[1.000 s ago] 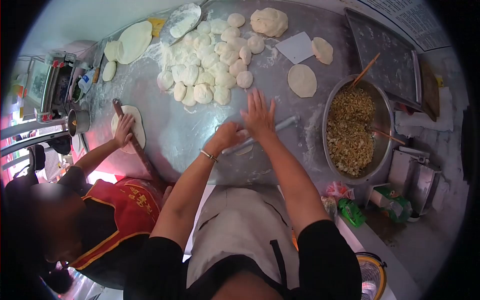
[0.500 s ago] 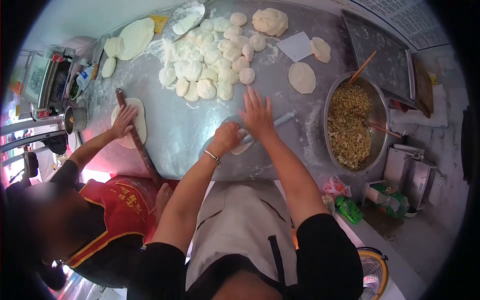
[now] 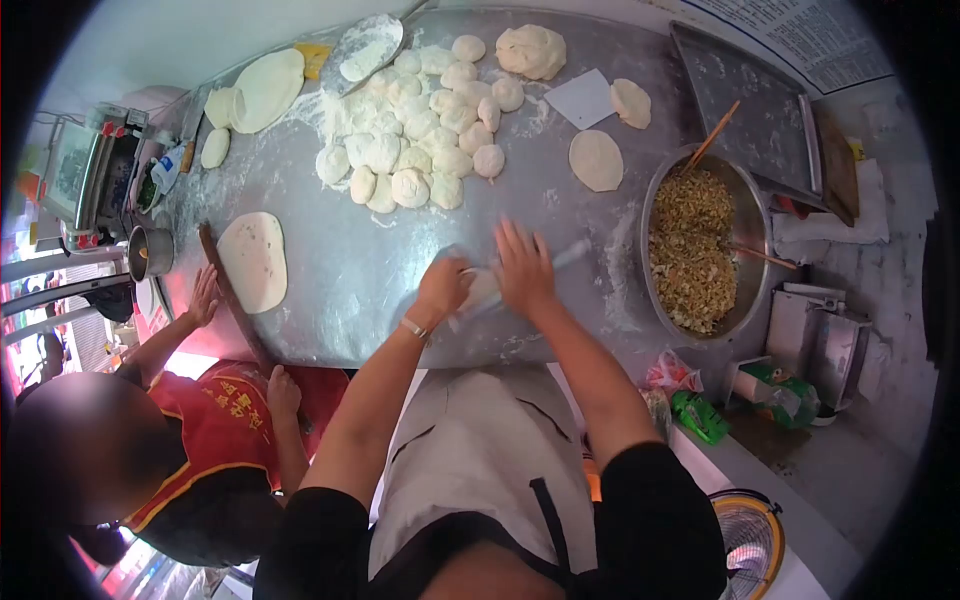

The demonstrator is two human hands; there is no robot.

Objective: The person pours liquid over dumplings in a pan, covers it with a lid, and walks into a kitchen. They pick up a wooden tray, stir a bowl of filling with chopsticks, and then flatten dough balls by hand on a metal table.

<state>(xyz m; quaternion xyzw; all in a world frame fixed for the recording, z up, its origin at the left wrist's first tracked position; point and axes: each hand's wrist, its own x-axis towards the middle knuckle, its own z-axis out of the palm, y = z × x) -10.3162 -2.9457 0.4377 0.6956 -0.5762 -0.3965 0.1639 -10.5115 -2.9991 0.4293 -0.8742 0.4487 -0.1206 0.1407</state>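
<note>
In front of me on the metal table, a small piece of dough [image 3: 484, 289] lies between my hands, partly hidden and blurred. My left hand [image 3: 441, 289] has its fingers curled closed at the dough's left edge. Stretched out flat, the fingers of my right hand [image 3: 523, 268] point away from me, with the palm over a thin rolling pin [image 3: 572, 252]. The pin is smeared by motion, and its right end sticks out past the hand. Beyond my hands sits a cluster of floured dough balls [image 3: 410, 130].
A big bowl of chopped filling [image 3: 652, 270] stands at right, near a dark tray [image 3: 745, 100]. Flat dough rounds [image 3: 597, 161] and a white scraper [image 3: 582, 99] lie behind. At left, a co-worker's hand [image 3: 204, 296] rests by a long rolling pin [image 3: 232, 300] and a dough sheet [image 3: 252, 262].
My left hand has shifted left and slightly down, and my right hand has moved a little toward me. The co-worker's long pin and hand have moved left off the dough sheet.
</note>
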